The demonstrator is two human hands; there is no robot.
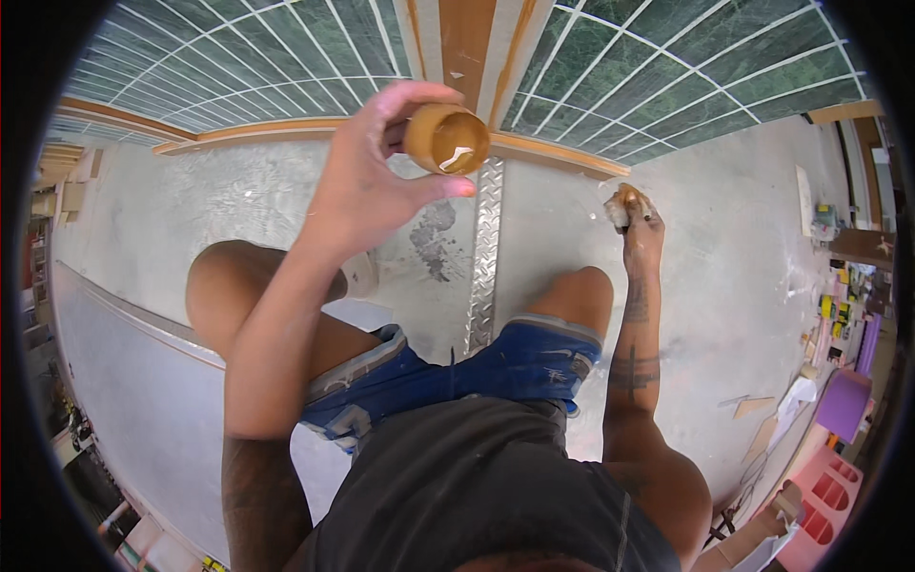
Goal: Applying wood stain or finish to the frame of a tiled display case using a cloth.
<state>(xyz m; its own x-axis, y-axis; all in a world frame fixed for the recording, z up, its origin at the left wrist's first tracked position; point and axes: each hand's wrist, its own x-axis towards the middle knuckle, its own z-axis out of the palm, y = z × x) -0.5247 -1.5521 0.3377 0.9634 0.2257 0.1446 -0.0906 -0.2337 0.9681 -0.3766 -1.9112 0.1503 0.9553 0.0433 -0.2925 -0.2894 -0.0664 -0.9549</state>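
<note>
My left hand is wrapped round a small amber-brown cup, tilted so that its round mouth faces me. Glossy brown liquid shows inside it. Out to the right, my right hand is closed on a crumpled whitish rag with brown stains. That hand is just below the wooden bottom rail of a grid-lined dark green panel. Behind the cup rises a brown wooden post with pale strips along both sides.
A second gridded green panel stands at the left. Between my knees a metal tread-plate strip crosses the grey floor, near a dark stain. A large pale sheet is at left. Pink and purple containers line the right edge.
</note>
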